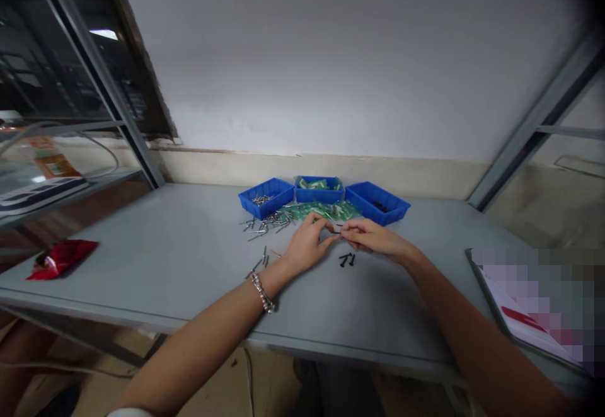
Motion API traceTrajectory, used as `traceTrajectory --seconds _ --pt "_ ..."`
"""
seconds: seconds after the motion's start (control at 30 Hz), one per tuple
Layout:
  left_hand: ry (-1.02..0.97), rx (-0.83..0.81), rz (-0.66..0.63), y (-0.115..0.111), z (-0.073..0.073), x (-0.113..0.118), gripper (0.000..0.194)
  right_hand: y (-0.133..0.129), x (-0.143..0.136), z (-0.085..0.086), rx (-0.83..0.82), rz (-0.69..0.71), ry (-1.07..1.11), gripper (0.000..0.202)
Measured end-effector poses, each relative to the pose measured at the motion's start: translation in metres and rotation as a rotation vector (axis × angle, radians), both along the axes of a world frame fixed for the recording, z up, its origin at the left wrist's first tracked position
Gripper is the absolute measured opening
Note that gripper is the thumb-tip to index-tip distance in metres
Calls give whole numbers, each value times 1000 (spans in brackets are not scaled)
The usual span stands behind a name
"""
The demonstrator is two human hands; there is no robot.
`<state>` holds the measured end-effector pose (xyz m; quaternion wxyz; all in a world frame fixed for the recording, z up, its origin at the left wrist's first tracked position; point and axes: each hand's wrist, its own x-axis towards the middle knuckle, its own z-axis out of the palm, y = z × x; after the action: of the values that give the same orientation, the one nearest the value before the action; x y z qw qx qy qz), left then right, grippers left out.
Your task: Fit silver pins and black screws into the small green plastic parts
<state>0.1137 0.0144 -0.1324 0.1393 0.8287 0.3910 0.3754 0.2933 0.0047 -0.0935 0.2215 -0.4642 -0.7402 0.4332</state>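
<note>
My left hand and my right hand meet above the table. Between their fingertips is a thin dark piece, too small to name surely; both hands pinch at it. Just below the fingers lie several black screw-like pieces on the tabletop. To the left of my left hand are loose thin silver metal pins, with a larger pile of silver pins behind them. Green pieces in clear wrapping are spread behind my hands, partly hidden by them.
Along the back stand a left blue bin with silver pins, a middle blue bin with green pieces, and a right blue bin with dark pieces. A red packet lies left on the grey table; a framed sheet lies right.
</note>
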Motion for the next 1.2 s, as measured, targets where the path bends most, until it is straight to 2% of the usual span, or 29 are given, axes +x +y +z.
traceTrajectory --seconds 0.23,0.53,0.63,0.97,1.2 --pt "-26 -41 16 -1 2 3 15 0 0 0 32 -38 -32 21" --pt "-118 -39 -17 -2 5 3 7 2 0 -4 61 -25 -6 37" --pt "-125 -38 -24 -1 3 2 5 2 0 -3 60 -37 -4 33" --pt "-46 -94 -17 -2 6 4 25 3 -1 -3 39 -60 54 20" --pt "-138 -60 -29 1 3 4 10 5 1 -6 67 -79 44 33"
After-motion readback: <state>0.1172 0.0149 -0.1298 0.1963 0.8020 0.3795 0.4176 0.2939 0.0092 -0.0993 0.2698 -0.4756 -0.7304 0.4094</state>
